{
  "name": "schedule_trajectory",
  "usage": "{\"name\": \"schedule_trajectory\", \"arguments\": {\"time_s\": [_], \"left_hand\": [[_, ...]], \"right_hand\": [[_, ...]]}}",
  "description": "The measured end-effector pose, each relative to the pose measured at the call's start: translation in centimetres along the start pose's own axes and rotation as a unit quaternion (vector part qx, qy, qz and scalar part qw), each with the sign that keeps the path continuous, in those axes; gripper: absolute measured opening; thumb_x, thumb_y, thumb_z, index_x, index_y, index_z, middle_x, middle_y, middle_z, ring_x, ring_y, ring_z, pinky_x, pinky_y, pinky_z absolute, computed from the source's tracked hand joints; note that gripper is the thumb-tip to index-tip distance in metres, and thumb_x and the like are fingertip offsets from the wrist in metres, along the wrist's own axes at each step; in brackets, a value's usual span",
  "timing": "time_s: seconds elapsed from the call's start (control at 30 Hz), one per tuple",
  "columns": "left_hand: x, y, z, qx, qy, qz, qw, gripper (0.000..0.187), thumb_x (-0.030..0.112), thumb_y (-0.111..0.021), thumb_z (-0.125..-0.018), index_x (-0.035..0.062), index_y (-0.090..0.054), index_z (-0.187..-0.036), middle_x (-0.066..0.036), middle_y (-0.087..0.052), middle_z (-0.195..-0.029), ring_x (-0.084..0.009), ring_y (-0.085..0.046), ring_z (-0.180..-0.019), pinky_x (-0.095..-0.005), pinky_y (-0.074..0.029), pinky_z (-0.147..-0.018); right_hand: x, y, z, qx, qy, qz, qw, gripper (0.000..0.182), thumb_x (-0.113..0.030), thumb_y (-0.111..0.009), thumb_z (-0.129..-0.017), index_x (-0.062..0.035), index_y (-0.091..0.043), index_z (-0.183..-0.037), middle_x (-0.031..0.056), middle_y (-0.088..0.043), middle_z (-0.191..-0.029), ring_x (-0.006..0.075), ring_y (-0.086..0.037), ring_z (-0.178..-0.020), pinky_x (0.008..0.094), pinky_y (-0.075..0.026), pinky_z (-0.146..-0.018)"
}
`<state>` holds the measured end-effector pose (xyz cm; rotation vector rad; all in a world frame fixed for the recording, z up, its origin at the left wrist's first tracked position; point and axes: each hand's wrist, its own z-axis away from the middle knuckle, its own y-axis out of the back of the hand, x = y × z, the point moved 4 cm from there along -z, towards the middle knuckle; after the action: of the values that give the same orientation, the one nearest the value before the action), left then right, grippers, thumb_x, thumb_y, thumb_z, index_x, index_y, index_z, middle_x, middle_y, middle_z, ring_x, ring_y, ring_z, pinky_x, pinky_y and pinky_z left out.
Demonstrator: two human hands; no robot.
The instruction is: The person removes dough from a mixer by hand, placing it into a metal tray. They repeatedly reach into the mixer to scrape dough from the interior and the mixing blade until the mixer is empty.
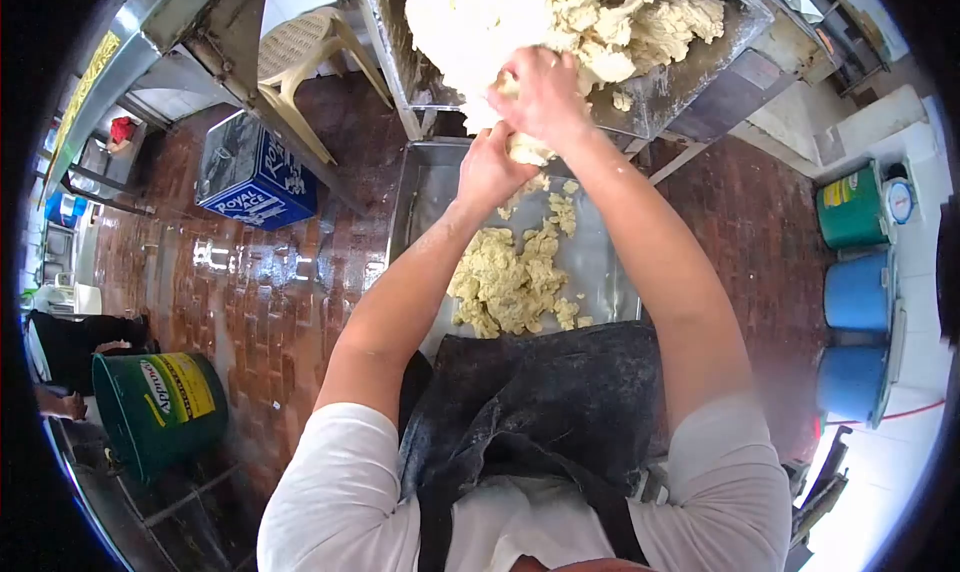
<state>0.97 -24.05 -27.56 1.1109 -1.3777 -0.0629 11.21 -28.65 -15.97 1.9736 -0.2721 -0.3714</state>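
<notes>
Pale dough mass [520, 12] fills the tilted mixer bowl [690, 72]; the left hand [490, 167] and right hand [545, 92] both clutch a lump at its edge. Pulling-out step; next it probably must drop into the metal tray [600, 272] below.

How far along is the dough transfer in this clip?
Done: a pile of dough pieces already lies in the metal tray below. In hand: the left hand and right hand both grip a clump pulled from the dough mass. Left: most dough sits in the mixer trough.
</notes>
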Motion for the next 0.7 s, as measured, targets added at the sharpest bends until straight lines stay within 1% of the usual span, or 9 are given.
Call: {"name": "schedule_trajectory", "arguments": {"time_s": [0.1,0.13,0.17,0.23,0.27,0.37,0.5,0.53,0.7], "left_hand": [[0.8,0.7,-0.2,-0.004,0.007,-0.019,1.0,0.071,0.03,-0.086,-0.067,0.0061,-0.059,-0.129,-0.02,-0.067,-0.114,-0.0374,-0.065,-0.111,-0.0444,-0.053,-0.098],[0.8,0.8,-0.3,-0.006,0.005,-0.011,1.0,0.072,0.03,-0.085,-0.068,0.0047,-0.059,-0.129,-0.021,-0.068,-0.113,-0.0371,-0.066,-0.11,-0.0442,-0.053,-0.097],[0.7,0.9,-0.5,-0.003,0.007,-0.012,1.0,0.072,0.03,-0.085,-0.068,0.0047,-0.059,-0.129,-0.021,-0.068,-0.113,-0.0371,-0.066,-0.11,-0.0442,-0.053,-0.097],[0.2,0.8,-0.2,-0.033,0.031,-0.015,0.999,0.062,0.029,-0.084,-0.07,0.0071,-0.063,-0.123,-0.02,-0.069,-0.115,-0.0357,-0.067,-0.111,-0.0437,-0.054,-0.097],[-0.1,0.7,-0.1,-0.038,0.03,0.022,0.999,0.063,0.029,-0.084,-0.069,0.0063,-0.063,-0.124,-0.021,-0.069,-0.115,-0.0357,-0.067,-0.111,-0.0431,-0.054,-0.097],[-2.0,-0.4,0.3,-0.051,0.031,0.024,0.998,0.064,0.029,-0.085,-0.069,0.0062,-0.063,-0.124,-0.019,-0.069,-0.117,-0.0354,-0.066,-0.113,-0.0428,-0.054,-0.098],[-2.7,-0.5,1.6,-0.05,0.062,0.017,0.997,0.065,0.03,-0.085,-0.069,0.0063,-0.063,-0.125,-0.019,-0.069,-0.117,-0.0352,-0.066,-0.113,-0.0425,-0.053,-0.098],[-2.6,-0.3,2.0,-0.058,0.056,0.013,0.997,0.065,0.031,-0.085,-0.069,0.0063,-0.062,-0.125,-0.019,-0.069,-0.117,-0.0352,-0.066,-0.113,-0.0424,-0.053,-0.098],[-1.6,0.8,3.3,-0.066,0.046,0.054,0.995,0.062,0.03,-0.084,-0.069,0.0047,-0.062,-0.122,-0.017,-0.069,-0.115,-0.0349,-0.066,-0.113,-0.0432,-0.054,-0.097]], "right_hand": [[0.7,1.5,-1.0,0.08,-0.119,-0.2,0.969,0.053,-0.041,-0.077,-0.087,-0.0018,-0.06,-0.118,0.0187,-0.067,-0.111,0.0374,-0.063,-0.113,0.055,-0.044,-0.103],[-0.6,4.0,-1.1,0.247,-0.013,-0.09,0.965,0.062,-0.041,-0.08,-0.086,-0.0014,-0.055,-0.126,0.0205,-0.068,-0.109,0.0407,-0.065,-0.104,0.0524,-0.051,-0.094],[-0.8,5.2,-2.0,0.246,-0.011,-0.092,0.965,0.062,-0.041,-0.08,-0.086,-0.0014,-0.055,-0.126,0.0205,-0.068,-0.109,0.0407,-0.065,-0.104,0.0524,-0.051,-0.094],[-3.9,11.6,-2.6,0.429,0.071,0.13,0.891,0.069,-0.046,-0.08,-0.087,-0.001,-0.054,-0.132,0.0207,-0.068,-0.101,0.0399,-0.068,-0.09,0.0497,-0.055,-0.085],[-3.7,10.4,-4.6,0.235,-0.171,0.041,0.956,0.104,-0.037,-0.082,-0.085,-0.0064,-0.021,-0.164,0.0305,-0.037,-0.159,0.045,-0.033,-0.15,0.0588,-0.028,-0.123],[-2.6,8.1,-7.7,0.085,-0.159,-0.144,0.973,0.128,-0.04,-0.087,-0.082,-0.0019,0.004,-0.164,0.0355,-0.028,-0.162,0.046,-0.03,-0.151,0.0529,-0.031,-0.124],[-1.1,4.9,-7.6,0.107,-0.189,-0.25,0.944,0.117,-0.043,-0.087,-0.081,0.0059,-0.016,-0.161,0.0348,-0.027,-0.163,0.0495,-0.038,-0.145,0.0463,-0.039,-0.121],[-0.7,4.7,-7.6,0.119,-0.275,-0.27,0.915,0.106,-0.04,-0.088,-0.08,0.0027,-0.03,-0.158,0.0325,-0.039,-0.157,0.0463,-0.046,-0.141,0.0442,-0.043,-0.116],[5.4,0.5,-12.0,0.123,-0.23,-0.252,0.932,0.09,-0.046,-0.085,-0.083,-0.0048,-0.045,-0.152,0.0232,-0.061,-0.142,0.0384,-0.056,-0.134,0.0438,-0.046,-0.111]]}}
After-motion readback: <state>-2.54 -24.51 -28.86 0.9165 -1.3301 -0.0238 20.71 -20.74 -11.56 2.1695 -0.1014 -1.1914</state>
